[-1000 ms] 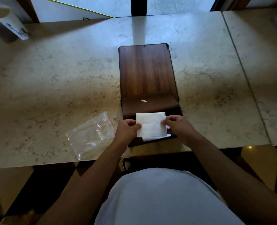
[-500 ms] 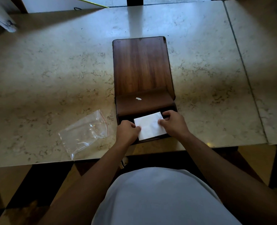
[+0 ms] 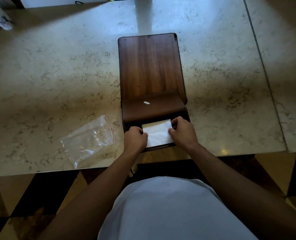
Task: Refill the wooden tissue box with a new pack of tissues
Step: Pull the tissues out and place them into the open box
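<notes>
Now lower than a second ago, white tissue stack [image 3: 157, 134] sunk inside open wooden tissue box [image 3: 150, 66] on desk [image 3: 57, 66], left hand [image 3: 135, 140] and right hand [image 3: 182, 131] pinching its side edges, grip narrow, empty plastic bag [image 3: 88, 139] left, lid laid flat beyond.

Marble table [image 3: 57, 70], open wooden tissue box [image 3: 150, 70], clear plastic bag [image 3: 87, 139] lying beside it

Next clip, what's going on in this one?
A person is refilling a wooden tissue box on a marble table. Its lid lies flipped open away from them. The left hand and right hand grip opposite sides of a white tissue stack, setting it into the open compartment. An empty clear plastic bag lies on the table to the left of the box.
</notes>
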Available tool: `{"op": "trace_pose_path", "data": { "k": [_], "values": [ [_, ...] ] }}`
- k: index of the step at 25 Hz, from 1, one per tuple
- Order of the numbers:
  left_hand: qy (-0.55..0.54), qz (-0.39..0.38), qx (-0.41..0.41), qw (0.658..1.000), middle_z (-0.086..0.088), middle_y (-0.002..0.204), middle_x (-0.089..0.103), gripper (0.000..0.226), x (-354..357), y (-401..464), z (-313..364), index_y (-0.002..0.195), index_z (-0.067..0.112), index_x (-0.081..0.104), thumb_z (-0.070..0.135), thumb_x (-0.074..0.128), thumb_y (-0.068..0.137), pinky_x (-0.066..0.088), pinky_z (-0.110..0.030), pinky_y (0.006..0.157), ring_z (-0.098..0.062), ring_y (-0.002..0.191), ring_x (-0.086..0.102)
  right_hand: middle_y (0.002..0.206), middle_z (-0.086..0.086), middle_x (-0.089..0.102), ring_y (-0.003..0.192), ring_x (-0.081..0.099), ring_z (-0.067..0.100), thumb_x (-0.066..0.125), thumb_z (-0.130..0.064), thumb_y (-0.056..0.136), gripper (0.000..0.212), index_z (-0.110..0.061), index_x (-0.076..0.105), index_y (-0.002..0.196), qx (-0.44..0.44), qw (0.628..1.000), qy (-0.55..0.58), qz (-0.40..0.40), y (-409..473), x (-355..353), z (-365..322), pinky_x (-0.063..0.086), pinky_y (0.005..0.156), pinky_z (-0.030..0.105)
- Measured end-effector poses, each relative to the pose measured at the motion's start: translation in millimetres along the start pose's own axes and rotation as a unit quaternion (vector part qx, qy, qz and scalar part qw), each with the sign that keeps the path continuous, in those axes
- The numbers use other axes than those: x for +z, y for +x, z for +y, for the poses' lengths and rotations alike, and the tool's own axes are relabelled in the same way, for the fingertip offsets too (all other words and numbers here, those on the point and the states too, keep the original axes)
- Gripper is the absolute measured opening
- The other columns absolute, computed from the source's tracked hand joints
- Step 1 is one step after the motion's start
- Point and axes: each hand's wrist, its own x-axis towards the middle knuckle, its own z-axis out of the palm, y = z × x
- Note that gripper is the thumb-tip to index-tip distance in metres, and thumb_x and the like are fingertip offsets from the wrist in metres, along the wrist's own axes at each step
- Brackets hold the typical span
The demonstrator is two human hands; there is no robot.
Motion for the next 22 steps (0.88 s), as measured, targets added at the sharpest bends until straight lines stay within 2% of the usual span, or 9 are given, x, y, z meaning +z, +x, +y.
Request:
{"op": "trace_pose_path", "data": {
  "k": [3, 8, 13, 18, 20, 22],
  "values": [
    [0.014, 0.007, -0.001, 1.000, -0.012, 0.072, 0.066, 0.022, 2.2, 0.3, 0.2, 0.080, 0.001, 0.069, 0.019, 0.065, 0.092, 0.043, -0.029, 0.062, -0.025, 0.071, 0.062, 0.110, 0.009, 0.068, 0.100, 0.062, 0.025, 0.065, -0.016, 0.093, 0.022, -0.010, 0.062, 0.113, -0.003, 1.000, -0.009, -0.002, 1.0, 1.6, 0.1, 0.049, 0.080, 0.033],
    [0.041, 0.026, 0.001, 0.999, -0.016, 0.086, 0.069, 0.020, 5.1, 3.1, 2.9, 0.092, -0.001, 0.067, 0.019, 0.067, 0.091, 0.053, -0.039, 0.070, -0.027, 0.077, 0.061, 0.107, 0.009, 0.066, 0.095, 0.062, 0.025, 0.065, -0.017, 0.093, 0.021, -0.009, 0.060, 0.112, -0.016, 0.999, -0.047, -0.001, 1.2, 4.9, 1.6, 0.043, 0.073, 0.031],
    [0.059, 0.023, 0.007, 0.998, -0.017, 0.097, 0.068, 0.022, 7.4, 2.8, 2.6, 0.098, -0.001, 0.065, 0.020, 0.064, 0.093, 0.054, -0.044, 0.078, -0.032, 0.090, 0.063, 0.104, 0.008, 0.066, 0.091, 0.061, 0.023, 0.066, -0.019, 0.093, 0.018, -0.010, 0.061, 0.108, -0.018, 0.999, -0.051, 0.003, 1.6, 5.9, 2.2, 0.046, 0.073, 0.033],
    [0.031, 0.023, 0.006, 0.999, -0.014, 0.092, 0.070, 0.024, 0.9, -2.8, -0.3, 0.102, 0.000, 0.066, 0.022, 0.061, 0.094, 0.051, -0.038, 0.071, -0.027, 0.083, 0.063, 0.105, 0.009, 0.067, 0.091, 0.061, 0.022, 0.065, -0.022, 0.093, 0.023, -0.008, 0.064, 0.112, -0.035, 0.998, -0.057, 0.011, -2.3, 1.3, 2.0, 0.045, 0.073, 0.030],
    [0.019, 0.029, 0.019, 0.999, -0.009, 0.095, 0.070, 0.029, -4.6, -8.1, 0.6, 0.111, 0.003, 0.065, 0.026, 0.061, 0.095, 0.049, -0.034, 0.071, -0.025, 0.086, 0.064, 0.104, 0.008, 0.066, 0.090, 0.061, 0.020, 0.066, -0.023, 0.093, 0.024, -0.009, 0.064, 0.112, -0.054, 0.997, -0.053, 0.028, -5.6, -1.6, 0.0, 0.041, 0.072, 0.028],
    [-0.001, 0.041, 0.033, 0.999, -0.007, 0.110, 0.071, 0.040, -12.2, -13.8, 1.4, 0.128, 0.007, 0.061, 0.029, 0.061, 0.095, 0.044, -0.028, 0.077, -0.024, 0.098, 0.066, 0.114, 0.009, 0.066, 0.102, 0.064, 0.023, 0.068, -0.025, 0.093, 0.034, -0.008, 0.063, 0.122, -0.084, 0.995, -0.040, 0.041, -9.1, -4.9, -6.3, 0.042, 0.080, 0.024]
  ]
}}
